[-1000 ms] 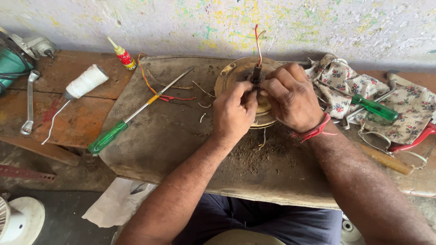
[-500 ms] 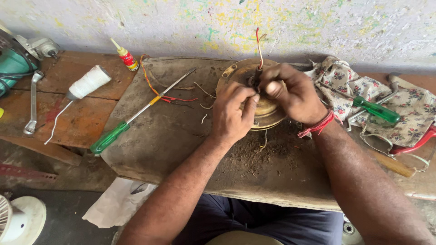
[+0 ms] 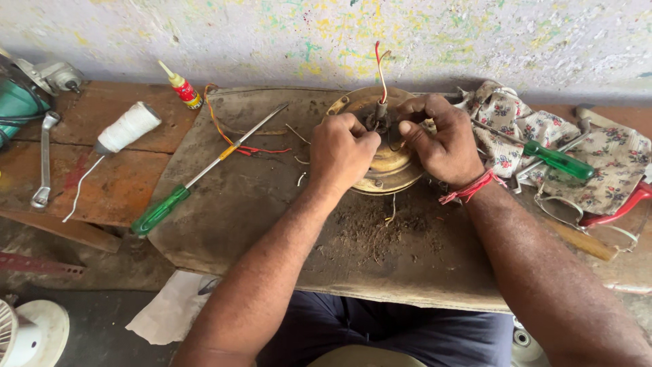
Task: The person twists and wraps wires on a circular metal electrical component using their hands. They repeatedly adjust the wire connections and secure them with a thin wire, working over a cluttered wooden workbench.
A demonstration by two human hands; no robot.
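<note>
A round brass-coloured motor part [image 3: 390,163] lies on a dirty board [image 3: 258,204]. Red and pale wires [image 3: 382,71] rise from its centre shaft. My left hand [image 3: 343,151] rests on the part's left side, fingers curled and pinching at the shaft base. My right hand [image 3: 441,139], a red thread at its wrist, grips the part's right side with its thumb pressed toward the shaft. The two hands nearly touch at the centre. What the fingertips pinch is hidden.
A long green-handled screwdriver [image 3: 204,173] lies left of the hands, beside loose red and orange wires [image 3: 234,139]. A white thread spool [image 3: 125,128], glue bottle [image 3: 180,85] and wrench [image 3: 44,163] sit far left. A floral cloth [image 3: 577,149] with another green screwdriver [image 3: 553,158] lies right.
Both hands have shifted slightly on the motor part, with the right hand's thumb drawn in toward the shaft. The wires still stand upright.
</note>
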